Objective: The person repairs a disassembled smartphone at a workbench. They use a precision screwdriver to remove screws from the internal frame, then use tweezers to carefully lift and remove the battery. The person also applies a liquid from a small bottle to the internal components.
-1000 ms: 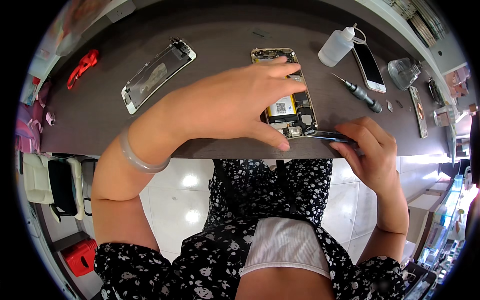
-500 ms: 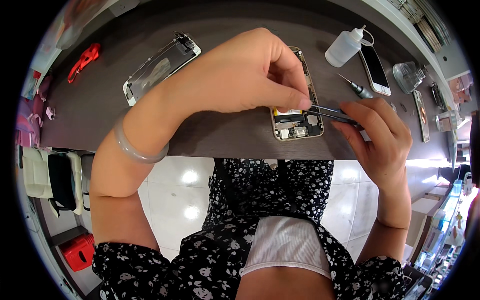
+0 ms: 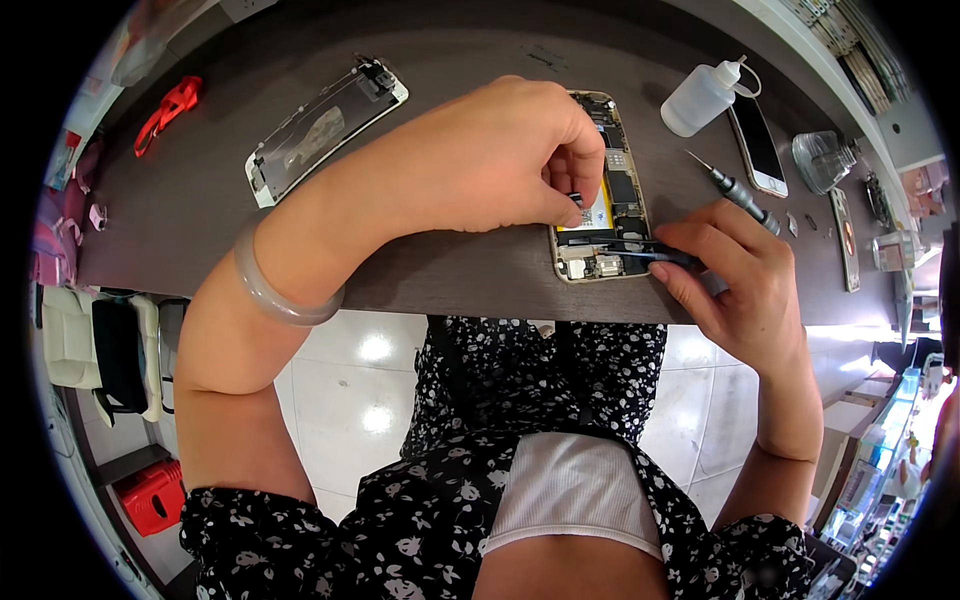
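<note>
An opened phone body (image 3: 612, 190) with its battery and circuit boards exposed lies near the front edge of the dark table (image 3: 200, 210). My left hand (image 3: 490, 160) covers its left side, thumb and forefinger pinching a small dark part over the battery. My right hand (image 3: 735, 270) holds black tweezers (image 3: 640, 247) laid across the phone's lower end, tips pointing left. A pale bangle sits on my left wrist.
A detached phone screen (image 3: 325, 125) lies face down at the back left, with a red tool (image 3: 168, 105) beyond it. A squeeze bottle (image 3: 702, 95), a screwdriver (image 3: 735, 190), another phone (image 3: 756, 145), a small glass dish (image 3: 820, 160) and small parts lie to the right.
My left hand has slid left and curled down onto the phone's left side. My right hand with the tweezers has come in over the phone's lower end.
</note>
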A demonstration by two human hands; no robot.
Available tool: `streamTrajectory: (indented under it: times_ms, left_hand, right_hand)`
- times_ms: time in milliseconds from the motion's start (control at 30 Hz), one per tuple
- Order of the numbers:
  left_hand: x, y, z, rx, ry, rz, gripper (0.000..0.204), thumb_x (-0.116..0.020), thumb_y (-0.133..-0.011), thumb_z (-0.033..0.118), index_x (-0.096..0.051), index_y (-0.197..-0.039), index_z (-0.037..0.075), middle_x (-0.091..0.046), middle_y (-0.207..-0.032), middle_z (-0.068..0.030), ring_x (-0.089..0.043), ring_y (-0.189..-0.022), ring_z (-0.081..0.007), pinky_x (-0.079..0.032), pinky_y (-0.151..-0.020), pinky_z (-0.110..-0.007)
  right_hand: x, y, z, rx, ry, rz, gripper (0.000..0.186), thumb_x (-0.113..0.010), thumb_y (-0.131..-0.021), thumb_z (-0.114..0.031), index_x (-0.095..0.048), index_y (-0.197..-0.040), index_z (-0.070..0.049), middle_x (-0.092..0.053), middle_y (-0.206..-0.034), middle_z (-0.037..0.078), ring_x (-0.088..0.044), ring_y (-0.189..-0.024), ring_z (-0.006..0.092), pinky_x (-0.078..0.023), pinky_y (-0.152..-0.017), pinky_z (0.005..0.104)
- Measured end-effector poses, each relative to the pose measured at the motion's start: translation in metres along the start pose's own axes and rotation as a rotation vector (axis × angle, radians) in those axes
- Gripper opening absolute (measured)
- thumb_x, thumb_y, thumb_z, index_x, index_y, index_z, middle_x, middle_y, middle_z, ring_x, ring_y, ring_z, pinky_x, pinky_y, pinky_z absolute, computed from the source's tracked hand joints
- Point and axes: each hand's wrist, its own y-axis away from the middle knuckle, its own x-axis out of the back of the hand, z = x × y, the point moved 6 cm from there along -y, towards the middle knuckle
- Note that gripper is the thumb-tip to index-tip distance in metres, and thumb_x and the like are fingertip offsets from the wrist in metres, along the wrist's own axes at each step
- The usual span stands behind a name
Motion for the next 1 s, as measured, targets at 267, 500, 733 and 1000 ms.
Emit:
streamTrajectory:
  times_ms: [267, 500, 733, 1000]
  left_hand:
    - [-0.0008, -0.0010, -0.0017, 0.000, 0.011, -0.027, 0.007, -0.071, -0.072, 0.003, -0.069, -0.077, -0.001, -0.062, -0.066, -0.0022, -0.056, -0.061, -0.0072, -0.045, -0.057, -0.022]
    - [-0.0031, -0.0001, -0.0031, 0.100, 0.038, -0.065, 0.008, -0.071, -0.072, 0.004, -0.070, -0.078, -0.001, -0.063, -0.066, -0.0025, -0.056, -0.060, -0.0073, -0.044, -0.055, -0.022]
    - [-0.0036, -0.0009, -0.0024, 0.071, 0.018, -0.051, 0.009, -0.074, -0.071, 0.006, -0.069, -0.076, 0.000, -0.061, -0.063, -0.0015, -0.054, -0.059, -0.0071, -0.043, -0.053, -0.022]
    - [-0.0028, -0.0010, -0.0007, 0.053, 0.008, -0.044, 0.012, -0.076, -0.068, 0.007, -0.069, -0.076, 0.001, -0.058, -0.061, -0.0013, -0.053, -0.057, -0.0077, -0.042, -0.052, -0.023]
  right_hand:
    - [-0.0024, -0.0011, 0.0003, -0.004, 0.000, -0.003, 0.018, -0.074, -0.074, -0.009, -0.065, -0.089, -0.003, -0.059, -0.079, 0.009, -0.058, -0.062, 0.0263, -0.048, -0.054, 0.0349]
    - [-0.0029, -0.0025, -0.0018, 0.054, -0.017, 0.006, 0.018, -0.075, -0.074, -0.009, -0.066, -0.089, -0.004, -0.060, -0.079, 0.008, -0.060, -0.064, 0.0253, -0.049, -0.055, 0.0338]
    - [-0.0036, -0.0040, -0.0030, 0.067, -0.021, -0.005, 0.017, -0.075, -0.074, -0.009, -0.067, -0.088, -0.004, -0.060, -0.079, 0.008, -0.060, -0.064, 0.0246, -0.049, -0.055, 0.0340]
    - [-0.0029, -0.0073, -0.0034, 0.100, -0.009, 0.009, 0.018, -0.075, -0.072, -0.007, -0.067, -0.088, -0.004, -0.060, -0.079, 0.008, -0.060, -0.064, 0.0236, -0.049, -0.055, 0.0330]
